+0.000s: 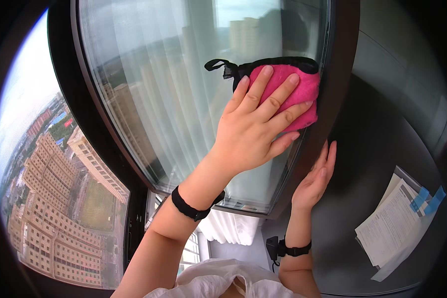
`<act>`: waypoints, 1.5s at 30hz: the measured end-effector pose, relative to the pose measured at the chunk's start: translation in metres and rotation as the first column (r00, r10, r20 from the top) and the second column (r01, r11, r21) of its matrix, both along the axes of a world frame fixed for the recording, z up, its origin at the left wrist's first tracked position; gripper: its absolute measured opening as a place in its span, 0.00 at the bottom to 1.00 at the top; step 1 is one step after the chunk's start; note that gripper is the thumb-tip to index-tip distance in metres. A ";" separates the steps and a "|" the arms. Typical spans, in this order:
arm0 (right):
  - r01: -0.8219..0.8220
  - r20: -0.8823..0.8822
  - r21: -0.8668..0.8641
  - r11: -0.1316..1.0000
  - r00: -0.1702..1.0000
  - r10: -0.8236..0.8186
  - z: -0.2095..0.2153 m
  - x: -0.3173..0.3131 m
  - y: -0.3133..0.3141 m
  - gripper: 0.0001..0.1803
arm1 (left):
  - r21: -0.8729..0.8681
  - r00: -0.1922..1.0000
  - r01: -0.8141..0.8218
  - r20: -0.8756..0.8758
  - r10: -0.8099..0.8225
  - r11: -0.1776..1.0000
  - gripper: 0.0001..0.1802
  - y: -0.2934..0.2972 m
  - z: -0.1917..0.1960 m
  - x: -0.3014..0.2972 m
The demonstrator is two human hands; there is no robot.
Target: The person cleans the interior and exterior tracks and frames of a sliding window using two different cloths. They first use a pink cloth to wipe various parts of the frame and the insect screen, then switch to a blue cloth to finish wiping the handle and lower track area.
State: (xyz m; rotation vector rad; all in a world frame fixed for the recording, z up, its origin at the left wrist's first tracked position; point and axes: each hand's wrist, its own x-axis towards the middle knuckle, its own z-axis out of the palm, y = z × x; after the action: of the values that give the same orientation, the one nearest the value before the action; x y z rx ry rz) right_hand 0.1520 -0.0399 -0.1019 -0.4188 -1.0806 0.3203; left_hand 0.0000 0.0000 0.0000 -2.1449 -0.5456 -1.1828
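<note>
My left hand (256, 119) lies spread on a pink cleaning cloth (281, 82) with black edging and a black loop. It presses the cloth flat to the window glass (154, 99), near the right edge of the pane. The cloth's upper edge is folded over in a dark roll. Beside the dark frame (328, 89) of the tilted-out sash is my right hand (315, 176), its fingers stretched upward along the frame's outer side. Nothing shows in that hand, and whether its fingertips press the frame is hard to see. Both wrists wear black bands.
At the left, the open window gap looks far down on tall buildings (49, 174) and a sports field. Papers in a clear sleeve (390, 228) are fixed with blue tape to a dark surface (367, 164) at the right. A white curtain (231, 227) hangs below the sash.
</note>
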 end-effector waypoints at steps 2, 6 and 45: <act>0.036 0.062 -0.023 0.999 0.997 -0.035 -0.003 0.001 -0.007 0.39 | 0.046 0.994 -0.044 0.101 0.039 0.998 0.28 -0.004 -0.007 0.010; 0.117 0.232 -0.112 0.987 0.969 -0.088 -0.024 0.004 -0.021 0.38 | -0.124 0.993 -0.070 0.088 0.081 0.990 0.25 -0.016 -0.149 0.020; 0.457 -0.102 -0.230 0.859 0.867 -0.489 -0.066 -0.038 0.007 0.25 | -0.553 0.304 0.067 0.804 0.511 0.830 0.30 0.045 -0.303 -0.189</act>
State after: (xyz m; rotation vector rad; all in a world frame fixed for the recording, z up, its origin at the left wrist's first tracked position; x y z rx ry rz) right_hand 0.1141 -0.0326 -0.1683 -0.8103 -0.7586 0.0168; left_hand -0.1889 0.0452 -0.3028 -1.3217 -1.8054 -2.2625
